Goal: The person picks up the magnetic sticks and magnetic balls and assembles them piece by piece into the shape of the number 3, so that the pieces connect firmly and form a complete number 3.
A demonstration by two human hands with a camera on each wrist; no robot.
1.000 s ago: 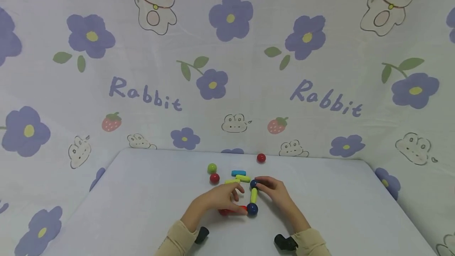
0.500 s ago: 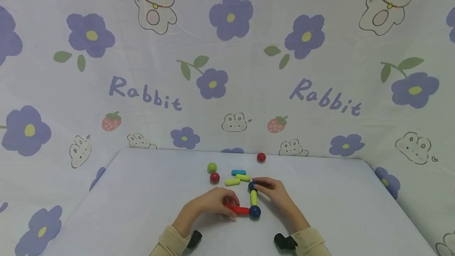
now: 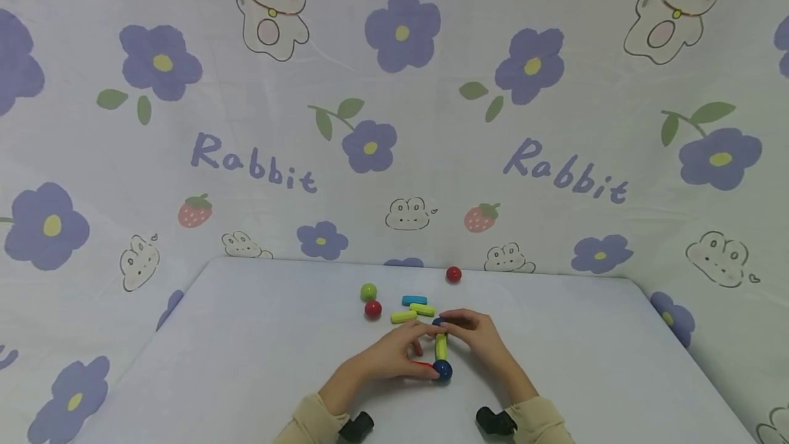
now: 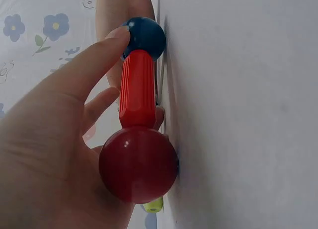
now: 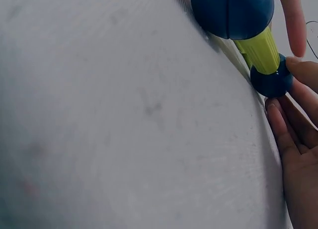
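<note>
Two dark blue balls are joined by a yellow-green rod (image 3: 440, 347). My right hand (image 3: 479, 336) pinches the far blue ball (image 5: 271, 85) between thumb and fingers. The left hand (image 3: 394, 355) spans the rod, its thumb against the near blue ball (image 3: 443, 372) and its index finger reaching to the far one. From the near ball a ribbed red rod (image 4: 138, 87) runs to a red ball (image 4: 138, 164), which lies beside the left palm in the left wrist view. In the head view the left hand hides that red ball and most of the red rod.
Behind the hands lie two yellow-green rods (image 3: 403, 317) and a blue rod (image 3: 414, 300). A green ball (image 3: 368, 292) and a red ball (image 3: 372, 309) stand left of them. Another red ball (image 3: 453, 275) sits near the white table's (image 3: 573, 348) back edge.
My left hand drew back to the left with the red rod, then came forward and right onto the blue balls. The right hand stays at the far blue ball, which has shifted slightly nearer.
</note>
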